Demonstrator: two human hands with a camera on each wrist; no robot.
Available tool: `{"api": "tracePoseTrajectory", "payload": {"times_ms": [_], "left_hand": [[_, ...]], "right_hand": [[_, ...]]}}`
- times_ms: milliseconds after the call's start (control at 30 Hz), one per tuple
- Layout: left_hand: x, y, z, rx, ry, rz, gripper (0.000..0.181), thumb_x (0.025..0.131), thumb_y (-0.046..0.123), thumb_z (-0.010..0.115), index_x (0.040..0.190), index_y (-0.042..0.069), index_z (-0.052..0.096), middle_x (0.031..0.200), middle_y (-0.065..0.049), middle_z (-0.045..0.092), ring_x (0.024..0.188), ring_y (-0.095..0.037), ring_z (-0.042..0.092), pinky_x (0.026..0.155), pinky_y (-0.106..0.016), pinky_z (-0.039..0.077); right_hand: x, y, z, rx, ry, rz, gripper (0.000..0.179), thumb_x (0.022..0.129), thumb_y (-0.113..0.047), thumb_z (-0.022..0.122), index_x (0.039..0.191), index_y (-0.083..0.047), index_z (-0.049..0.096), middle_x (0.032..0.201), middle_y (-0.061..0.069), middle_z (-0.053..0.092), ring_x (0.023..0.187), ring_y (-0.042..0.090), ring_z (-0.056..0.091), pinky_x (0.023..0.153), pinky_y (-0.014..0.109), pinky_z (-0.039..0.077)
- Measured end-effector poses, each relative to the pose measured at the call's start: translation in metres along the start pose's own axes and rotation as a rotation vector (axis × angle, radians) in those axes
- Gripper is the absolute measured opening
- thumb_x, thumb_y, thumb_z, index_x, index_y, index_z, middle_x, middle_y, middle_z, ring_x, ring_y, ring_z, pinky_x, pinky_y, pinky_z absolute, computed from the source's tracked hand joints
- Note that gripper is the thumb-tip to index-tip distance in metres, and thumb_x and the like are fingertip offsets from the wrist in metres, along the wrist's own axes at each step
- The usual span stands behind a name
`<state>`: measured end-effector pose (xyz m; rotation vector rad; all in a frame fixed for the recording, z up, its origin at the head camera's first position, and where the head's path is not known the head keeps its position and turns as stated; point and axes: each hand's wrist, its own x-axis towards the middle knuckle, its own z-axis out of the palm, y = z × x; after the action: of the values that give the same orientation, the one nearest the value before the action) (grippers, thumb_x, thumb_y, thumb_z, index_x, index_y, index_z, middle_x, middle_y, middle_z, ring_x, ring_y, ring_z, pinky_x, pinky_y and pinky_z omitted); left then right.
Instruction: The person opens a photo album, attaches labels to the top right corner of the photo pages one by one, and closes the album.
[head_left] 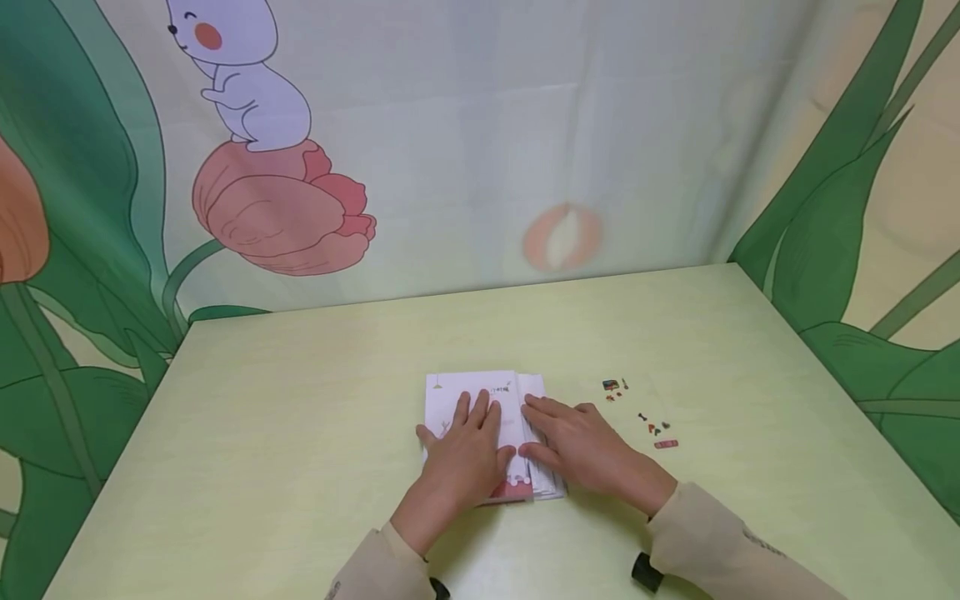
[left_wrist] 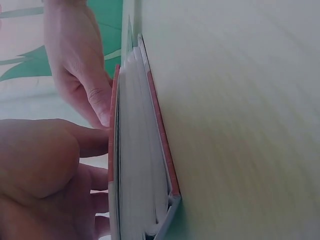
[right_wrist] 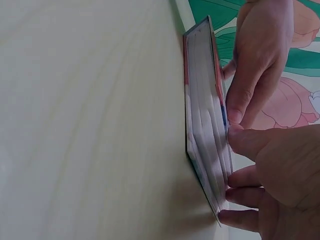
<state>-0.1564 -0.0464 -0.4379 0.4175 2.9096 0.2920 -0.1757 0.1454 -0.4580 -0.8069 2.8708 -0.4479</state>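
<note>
A thick book [head_left: 471, 382] with white surfaces and a pink lower edge lies on the table, its page edges showing in both wrist views. My left hand [head_left: 467, 457] rests on its upper white face, fingers spread and straight, pointing away from me. Beside it, my right hand [head_left: 581, 443] lays extended fingers on the narrower white strip of pages [head_left: 534, 385] along the right side. In the left wrist view, the book's page block [left_wrist: 137, 130] sits between two covers that spread slightly apart. Much of the upper face is hidden beneath the hands.
Small colourful stickers [head_left: 611, 385] lie on the table [head_left: 300, 433] to the right of the book, with a pink strip-shaped sticker [head_left: 666, 444] nearest me. A printed curtain [head_left: 450, 150] hangs behind the table's far edge.
</note>
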Motion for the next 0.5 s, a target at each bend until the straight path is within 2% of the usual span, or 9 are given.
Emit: {"api": "tracePoseTrajectory", "payload": {"times_ms": [267, 500], "left_hand": [[-0.003, -0.002, -0.002, 0.021, -0.003, 0.007, 0.067, 0.104, 0.042, 0.059, 0.159, 0.009, 0.041, 0.168, -0.011, 0.030, 0.156, -0.033, 0.022, 0.101, -0.084, 0.031], [-0.004, -0.008, 0.000, 0.005, -0.015, 0.014, 0.070, 0.104, 0.048, 0.057, 0.161, 0.012, 0.038, 0.170, -0.012, 0.023, 0.157, -0.037, 0.016, 0.105, -0.082, 0.027]], "right_hand": [[-0.001, 0.010, 0.002, -0.021, 0.013, 0.017, 0.061, 0.102, -0.043, 0.065, 0.151, -0.008, 0.054, 0.158, 0.011, 0.047, 0.145, 0.029, 0.045, 0.105, 0.059, 0.043], [-0.002, 0.012, 0.002, -0.019, 0.024, 0.014, 0.061, 0.100, -0.041, 0.068, 0.149, -0.008, 0.055, 0.156, 0.012, 0.049, 0.145, 0.032, 0.044, 0.109, 0.063, 0.039]]}}
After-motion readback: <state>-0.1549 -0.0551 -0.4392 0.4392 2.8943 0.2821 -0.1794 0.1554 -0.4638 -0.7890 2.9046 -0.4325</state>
